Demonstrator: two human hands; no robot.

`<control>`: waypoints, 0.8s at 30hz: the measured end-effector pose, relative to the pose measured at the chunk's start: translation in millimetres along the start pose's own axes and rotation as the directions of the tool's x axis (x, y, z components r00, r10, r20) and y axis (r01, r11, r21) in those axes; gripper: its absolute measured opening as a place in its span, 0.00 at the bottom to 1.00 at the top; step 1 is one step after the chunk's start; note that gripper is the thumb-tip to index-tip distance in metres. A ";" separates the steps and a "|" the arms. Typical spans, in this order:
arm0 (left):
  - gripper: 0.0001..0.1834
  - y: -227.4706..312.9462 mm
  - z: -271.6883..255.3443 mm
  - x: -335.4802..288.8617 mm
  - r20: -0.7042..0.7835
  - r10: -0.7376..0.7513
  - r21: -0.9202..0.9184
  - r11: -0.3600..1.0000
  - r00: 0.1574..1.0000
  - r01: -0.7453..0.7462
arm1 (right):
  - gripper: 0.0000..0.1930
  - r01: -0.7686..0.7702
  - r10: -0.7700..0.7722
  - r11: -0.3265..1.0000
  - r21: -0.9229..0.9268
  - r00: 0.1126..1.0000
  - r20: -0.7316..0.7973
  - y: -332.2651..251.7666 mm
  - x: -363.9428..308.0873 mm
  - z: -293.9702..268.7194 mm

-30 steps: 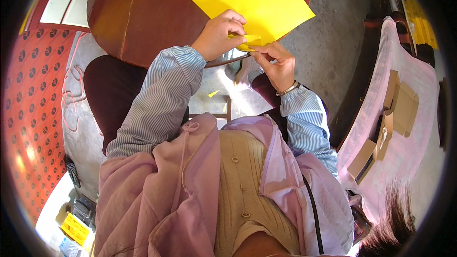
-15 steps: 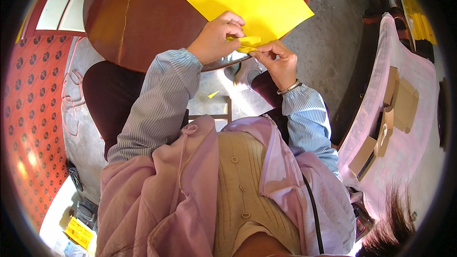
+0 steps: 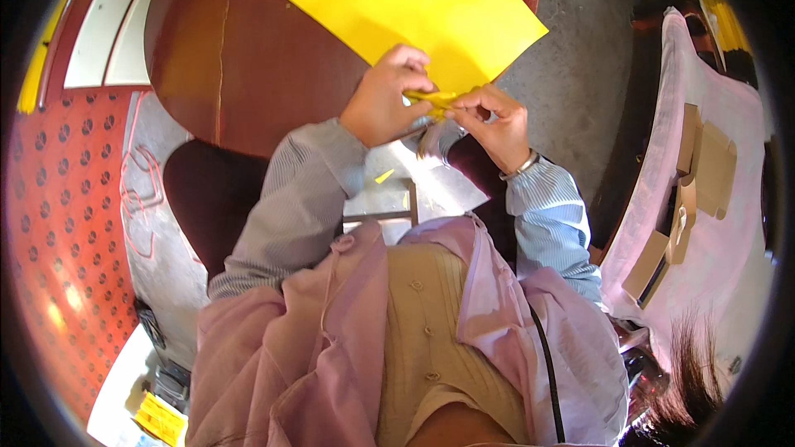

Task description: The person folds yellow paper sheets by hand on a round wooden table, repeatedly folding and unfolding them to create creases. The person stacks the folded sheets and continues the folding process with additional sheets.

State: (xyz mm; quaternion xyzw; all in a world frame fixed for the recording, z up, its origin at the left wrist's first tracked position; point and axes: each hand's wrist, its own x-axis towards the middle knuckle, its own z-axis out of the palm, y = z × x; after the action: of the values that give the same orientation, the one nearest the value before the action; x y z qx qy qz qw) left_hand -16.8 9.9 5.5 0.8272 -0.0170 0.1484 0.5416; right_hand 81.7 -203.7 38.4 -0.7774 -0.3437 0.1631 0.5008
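Note:
A narrow yellow strip (image 3: 440,99), folded or looped over itself, is pinched between my two hands at the near edge of the table. My left hand (image 3: 387,95) grips its left end with the thumb and fingers, and my right hand (image 3: 497,122) pinches the right end. Whether the strip is paper or thin cloth I cannot tell. Just beyond my hands, a large yellow sheet (image 3: 406,4) lies flat on the round brown table (image 3: 273,74), one corner reaching down behind the strip.
A small yellow scrap (image 3: 384,175) lies on the floor below my hands, near a wooden stool or frame (image 3: 377,217). To the right, opened cardboard boxes (image 3: 710,167) rest on a pink cloth (image 3: 638,223). A pink cord (image 3: 141,174) lies on the floor at the left.
Both hands have shifted slightly lower and to the right in view, still holding the strip. Its loop looks more closed and gathered between my fingers than before.

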 end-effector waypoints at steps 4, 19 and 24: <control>0.11 7.1 7.4 -1.4 -0.079 0.043 0.029 0.999 0.996 -0.041 | 0.05 0.122 -0.129 0.991 -0.063 0.983 -0.132 -0.9 41.2 -22.1; 0.09 17.7 10.4 4.2 -0.072 0.031 0.100 0.995 0.997 -0.024 | 0.12 -0.144 -0.256 0.478 -0.866 0.921 -0.294 110.2 385.3 -55.6; 0.09 13.1 10.1 0.2 -0.058 0.050 0.125 0.991 0.997 -0.042 | 0.19 -0.137 -0.181 0.493 -0.859 0.950 -0.256 83.9 384.8 -58.1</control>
State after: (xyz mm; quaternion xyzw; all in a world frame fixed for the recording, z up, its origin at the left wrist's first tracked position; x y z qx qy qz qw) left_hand -16.8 -4.6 13.5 0.8536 -0.0103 0.1867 0.4861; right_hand 421.0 4.1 24.4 -0.9339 -0.3049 -0.1636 0.0907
